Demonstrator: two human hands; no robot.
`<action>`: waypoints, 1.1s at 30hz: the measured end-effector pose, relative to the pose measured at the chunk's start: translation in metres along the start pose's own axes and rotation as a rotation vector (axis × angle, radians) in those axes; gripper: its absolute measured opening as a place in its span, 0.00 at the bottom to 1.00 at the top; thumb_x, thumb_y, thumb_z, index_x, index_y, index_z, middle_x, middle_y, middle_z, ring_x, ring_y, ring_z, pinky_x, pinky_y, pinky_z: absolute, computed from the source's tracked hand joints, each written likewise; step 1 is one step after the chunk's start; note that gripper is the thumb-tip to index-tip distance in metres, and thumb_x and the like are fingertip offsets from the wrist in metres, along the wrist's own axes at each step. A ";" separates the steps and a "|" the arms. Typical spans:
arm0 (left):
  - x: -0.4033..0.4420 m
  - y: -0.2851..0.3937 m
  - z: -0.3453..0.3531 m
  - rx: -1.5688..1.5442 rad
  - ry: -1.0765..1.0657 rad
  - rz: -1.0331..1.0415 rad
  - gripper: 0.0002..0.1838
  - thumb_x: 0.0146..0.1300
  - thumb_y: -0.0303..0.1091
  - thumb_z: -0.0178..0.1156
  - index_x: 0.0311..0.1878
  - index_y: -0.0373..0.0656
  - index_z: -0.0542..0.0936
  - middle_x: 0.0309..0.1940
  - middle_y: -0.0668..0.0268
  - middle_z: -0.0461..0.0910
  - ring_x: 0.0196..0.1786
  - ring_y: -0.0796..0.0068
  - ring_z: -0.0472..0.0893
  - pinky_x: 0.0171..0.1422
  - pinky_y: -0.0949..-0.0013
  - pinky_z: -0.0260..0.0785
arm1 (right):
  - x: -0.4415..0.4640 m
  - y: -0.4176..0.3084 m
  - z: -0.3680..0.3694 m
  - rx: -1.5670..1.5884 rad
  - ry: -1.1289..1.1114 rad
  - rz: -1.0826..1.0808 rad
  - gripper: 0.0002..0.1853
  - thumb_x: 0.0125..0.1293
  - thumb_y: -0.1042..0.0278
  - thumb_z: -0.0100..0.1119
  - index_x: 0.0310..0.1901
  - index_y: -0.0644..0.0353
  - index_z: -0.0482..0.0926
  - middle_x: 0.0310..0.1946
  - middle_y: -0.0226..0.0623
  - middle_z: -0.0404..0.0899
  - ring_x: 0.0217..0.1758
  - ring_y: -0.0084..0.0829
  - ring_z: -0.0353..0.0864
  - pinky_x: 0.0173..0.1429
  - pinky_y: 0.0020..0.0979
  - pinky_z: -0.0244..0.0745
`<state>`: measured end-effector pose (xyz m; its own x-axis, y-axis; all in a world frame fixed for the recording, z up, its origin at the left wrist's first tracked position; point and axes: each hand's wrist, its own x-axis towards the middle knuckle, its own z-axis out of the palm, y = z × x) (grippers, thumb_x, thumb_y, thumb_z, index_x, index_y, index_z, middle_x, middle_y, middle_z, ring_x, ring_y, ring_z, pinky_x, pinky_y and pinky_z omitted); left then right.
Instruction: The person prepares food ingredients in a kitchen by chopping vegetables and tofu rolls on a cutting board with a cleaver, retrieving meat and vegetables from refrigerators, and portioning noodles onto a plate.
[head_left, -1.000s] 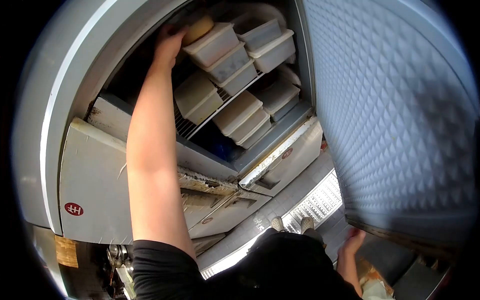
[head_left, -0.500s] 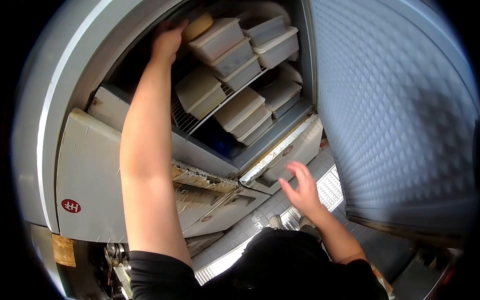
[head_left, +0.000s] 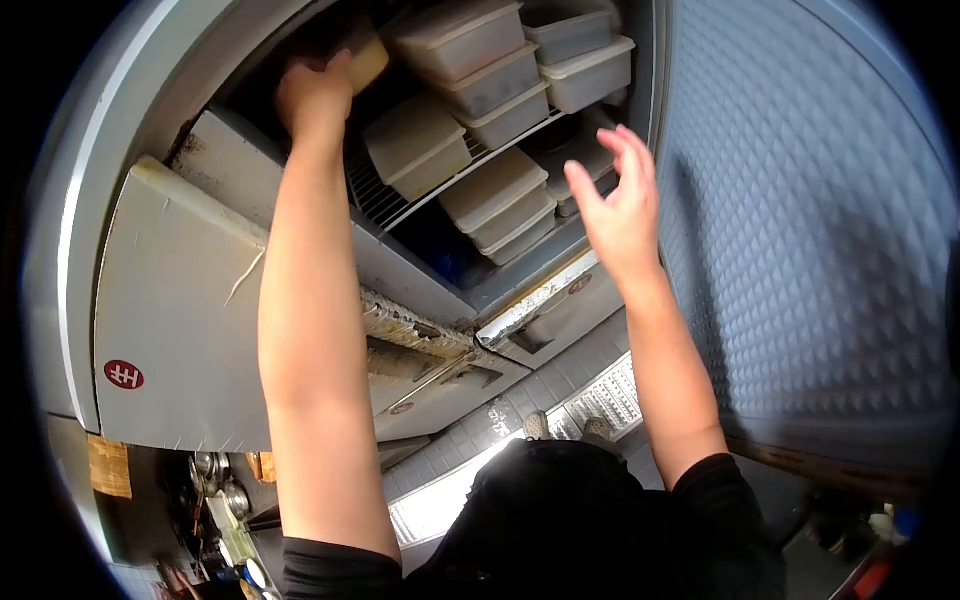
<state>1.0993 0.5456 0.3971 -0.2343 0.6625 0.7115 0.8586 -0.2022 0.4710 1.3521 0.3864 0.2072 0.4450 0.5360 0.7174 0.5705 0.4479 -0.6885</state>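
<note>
Container [head_left: 371,66], yellowish, in curled left hand [head_left: 314,98], well apart from empty, spread-fingered right hand [head_left: 622,212].

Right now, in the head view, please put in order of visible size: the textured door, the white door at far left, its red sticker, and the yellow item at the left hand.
1. Textured door
2. White door
3. Yellow item, partly hidden
4. Red sticker
Nearness to the camera may exaggerate the doors.

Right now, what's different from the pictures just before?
The right hand came from beside the open door toward the white tubs, empty. The yellowish container moved left, away from them, with the left hand on it. The tubs stayed stacked; the door stayed open.
</note>
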 end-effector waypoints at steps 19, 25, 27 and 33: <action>-0.060 0.019 0.049 -0.093 0.100 0.594 0.32 0.65 0.47 0.62 0.67 0.36 0.75 0.68 0.44 0.73 0.76 0.48 0.66 0.79 0.57 0.58 | -0.368 0.065 -0.188 0.197 -0.459 1.230 0.12 0.71 0.67 0.65 0.51 0.62 0.81 0.41 0.32 0.84 0.45 0.26 0.82 0.52 0.27 0.78; -0.028 0.077 0.042 0.421 -0.362 0.851 0.15 0.65 0.31 0.54 0.51 0.37 0.82 0.43 0.44 0.84 0.48 0.39 0.83 0.55 0.46 0.76 | -0.419 0.085 -0.264 0.278 0.180 1.532 0.07 0.73 0.68 0.61 0.47 0.61 0.81 0.39 0.32 0.84 0.43 0.27 0.85 0.48 0.26 0.80; -0.023 0.078 0.044 0.495 -0.327 0.927 0.12 0.64 0.30 0.55 0.47 0.36 0.80 0.42 0.44 0.84 0.48 0.40 0.83 0.54 0.46 0.76 | -0.422 0.089 -0.277 0.282 0.283 1.500 0.07 0.73 0.68 0.60 0.46 0.60 0.80 0.40 0.32 0.84 0.43 0.26 0.84 0.48 0.26 0.80; -0.042 0.074 0.023 0.509 -0.122 1.058 0.13 0.62 0.27 0.56 0.50 0.40 0.78 0.38 0.50 0.85 0.42 0.47 0.85 0.45 0.50 0.80 | -0.407 0.094 -0.282 0.308 0.485 1.410 0.08 0.71 0.73 0.56 0.48 0.62 0.78 0.42 0.33 0.81 0.42 0.26 0.80 0.45 0.25 0.76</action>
<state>1.1837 0.5194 0.3901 0.7243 0.4081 0.5557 0.6890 -0.3997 -0.6045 1.4199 0.0088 -0.1194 0.6983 0.3883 -0.6014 -0.6347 -0.0526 -0.7710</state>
